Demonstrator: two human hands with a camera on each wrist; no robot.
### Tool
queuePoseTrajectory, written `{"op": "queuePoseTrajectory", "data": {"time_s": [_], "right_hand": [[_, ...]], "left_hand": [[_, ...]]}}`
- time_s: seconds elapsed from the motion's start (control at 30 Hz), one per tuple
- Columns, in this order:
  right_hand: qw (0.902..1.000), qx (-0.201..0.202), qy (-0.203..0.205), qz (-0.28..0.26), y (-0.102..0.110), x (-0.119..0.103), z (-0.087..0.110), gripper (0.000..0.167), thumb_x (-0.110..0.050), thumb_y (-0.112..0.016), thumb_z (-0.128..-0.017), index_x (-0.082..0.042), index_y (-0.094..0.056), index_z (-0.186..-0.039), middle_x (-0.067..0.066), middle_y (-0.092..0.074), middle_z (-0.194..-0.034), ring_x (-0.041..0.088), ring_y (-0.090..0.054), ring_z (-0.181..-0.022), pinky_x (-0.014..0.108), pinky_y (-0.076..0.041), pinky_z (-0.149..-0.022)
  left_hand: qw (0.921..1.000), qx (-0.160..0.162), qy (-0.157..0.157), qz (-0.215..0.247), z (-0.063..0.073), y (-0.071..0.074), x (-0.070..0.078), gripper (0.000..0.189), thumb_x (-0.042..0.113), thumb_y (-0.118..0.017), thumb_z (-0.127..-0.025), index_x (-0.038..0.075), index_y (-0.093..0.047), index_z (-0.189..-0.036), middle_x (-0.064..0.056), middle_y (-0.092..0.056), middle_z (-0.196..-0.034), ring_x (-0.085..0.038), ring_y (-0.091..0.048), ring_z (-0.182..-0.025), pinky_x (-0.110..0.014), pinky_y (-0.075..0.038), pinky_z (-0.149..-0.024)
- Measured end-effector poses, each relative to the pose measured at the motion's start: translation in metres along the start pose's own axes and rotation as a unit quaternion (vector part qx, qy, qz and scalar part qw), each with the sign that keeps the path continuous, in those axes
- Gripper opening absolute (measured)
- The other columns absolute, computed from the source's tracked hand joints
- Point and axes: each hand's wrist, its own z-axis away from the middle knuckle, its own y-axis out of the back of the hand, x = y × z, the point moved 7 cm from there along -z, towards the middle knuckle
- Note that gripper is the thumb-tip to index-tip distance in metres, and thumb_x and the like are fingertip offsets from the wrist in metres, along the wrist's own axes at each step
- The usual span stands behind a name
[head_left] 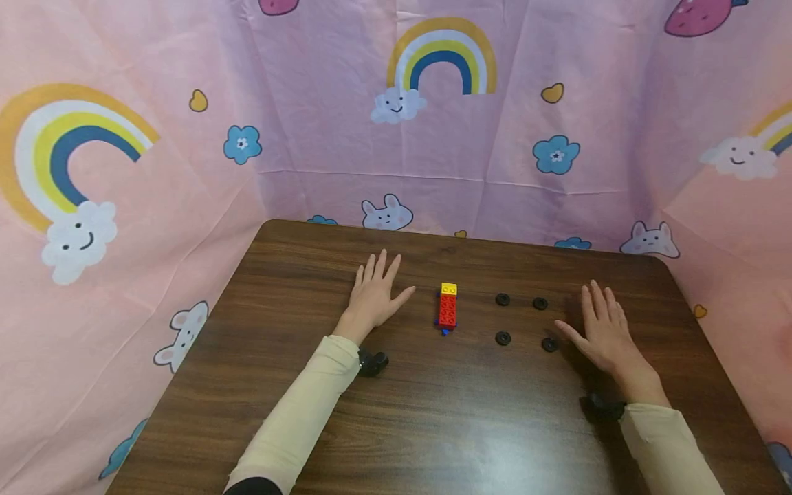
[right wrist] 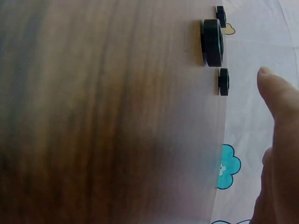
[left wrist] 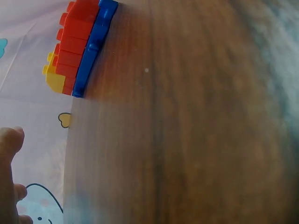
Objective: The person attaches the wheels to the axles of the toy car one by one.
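Observation:
A toy brick car body (head_left: 448,309) stands near the middle of the table, red bricks over a blue base (left wrist: 93,46) with a yellow brick (head_left: 449,289) at its far end. To its right lie several small black wheels (head_left: 503,300), flat on the wood and spaced apart; some also show on edge in the right wrist view, the nearest wheel (right wrist: 213,43) largest. My left hand (head_left: 373,294) rests to the left of the car body, fingers spread and holding nothing. Beyond the wheels, my right hand (head_left: 605,335) lies with straight fingers, its thumb close to the nearest wheel (head_left: 549,344).
The dark wood table (head_left: 445,426) has rounded far corners. A pink patterned cloth (head_left: 458,158) with rainbows and flowers hangs behind it and on both sides. Black wrist cameras (head_left: 373,363) are strapped at both cuffs.

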Motion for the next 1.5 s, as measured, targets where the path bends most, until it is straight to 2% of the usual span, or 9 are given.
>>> {"op": "queuePoseTrajectory", "data": {"time_s": [0.27,0.37,0.5,0.63,0.87,1.03,1.23,1.5], "right_hand": [[0.9995,-0.029,-0.008,-0.005,-0.004,0.0,0.001,0.1,-0.063,-0.044,-0.105,0.003,0.001,-0.165,0.03,0.008,-0.172,0.055,0.007,-0.157,0.073,-0.001,-0.123],[0.9999,-0.004,0.01,0.003,0.0,-0.004,0.0,0.093,-0.058,-0.045,-0.107,0.003,-0.005,-0.165,0.031,-0.002,-0.171,0.057,-0.006,-0.154,0.075,-0.01,-0.12],[0.9972,0.059,0.045,0.01,0.008,-0.012,-0.001,0.078,-0.046,-0.05,-0.109,0.004,-0.022,-0.162,0.034,-0.024,-0.164,0.06,-0.024,-0.144,0.076,-0.022,-0.113],[0.9934,0.095,0.065,0.0,0.013,-0.018,-0.003,0.069,-0.04,-0.053,-0.109,0.005,-0.034,-0.157,0.035,-0.036,-0.156,0.059,-0.032,-0.138,0.075,-0.027,-0.11],[0.9907,0.109,0.082,-0.001,0.013,-0.022,-0.003,0.063,-0.035,-0.055,-0.109,0.007,-0.04,-0.153,0.037,-0.043,-0.149,0.058,-0.038,-0.135,0.072,-0.032,-0.108],[0.989,0.112,0.097,0.001,0.01,-0.029,-0.002,0.06,-0.032,-0.059,-0.107,0.006,-0.044,-0.151,0.034,-0.046,-0.147,0.055,-0.041,-0.134,0.07,-0.035,-0.108],[0.9811,0.139,0.135,0.005,0.009,-0.042,-0.003,0.053,-0.025,-0.065,-0.103,0.003,-0.051,-0.145,0.028,-0.054,-0.14,0.049,-0.046,-0.131,0.066,-0.037,-0.108],[0.9789,0.139,0.15,0.002,0.007,-0.052,-0.006,0.051,-0.024,-0.068,-0.101,0.001,-0.054,-0.144,0.026,-0.056,-0.137,0.047,-0.047,-0.129,0.064,-0.039,-0.107]], "left_hand": [[0.9999,-0.011,0.002,-0.001,0.002,-0.001,0.002,0.083,0.07,-0.039,-0.103,0.023,-0.016,-0.169,-0.013,-0.007,-0.177,-0.038,-0.007,-0.163,-0.06,-0.008,-0.131],[0.9999,-0.011,0.001,0.007,0.001,-0.001,0.003,0.082,0.069,-0.037,-0.104,0.024,-0.014,-0.169,-0.012,-0.006,-0.177,-0.038,-0.006,-0.163,-0.06,-0.008,-0.131],[0.9999,-0.005,-0.001,0.015,0.001,-0.001,0.004,0.081,0.068,-0.036,-0.105,0.023,-0.015,-0.169,-0.013,-0.007,-0.177,-0.038,-0.008,-0.163,-0.061,-0.009,-0.13],[0.9998,0.001,0.002,0.018,-0.001,0.001,0.005,0.081,0.067,-0.036,-0.105,0.021,-0.016,-0.169,-0.013,-0.009,-0.176,-0.039,-0.011,-0.163,-0.06,-0.011,-0.13],[0.9993,0.001,0.007,0.037,-0.001,0.003,0.008,0.08,0.066,-0.036,-0.106,0.023,-0.013,-0.169,-0.012,-0.008,-0.177,-0.035,-0.012,-0.163,-0.056,-0.017,-0.13],[0.9986,0.01,0.013,0.049,0.0,0.004,0.01,0.079,0.062,-0.041,-0.106,0.019,-0.017,-0.168,-0.013,-0.013,-0.176,-0.034,-0.015,-0.163,-0.055,-0.021,-0.13],[0.9986,0.02,0.011,0.047,-0.001,0.004,0.014,0.08,0.062,-0.039,-0.107,0.012,-0.021,-0.167,-0.015,-0.025,-0.173,-0.033,-0.025,-0.16,-0.052,-0.025,-0.129],[0.9992,0.015,-0.004,0.036,-0.002,0.001,0.019,0.078,0.062,-0.035,-0.108,0.01,-0.025,-0.166,-0.015,-0.029,-0.171,-0.033,-0.027,-0.159,-0.05,-0.025,-0.129]]}}
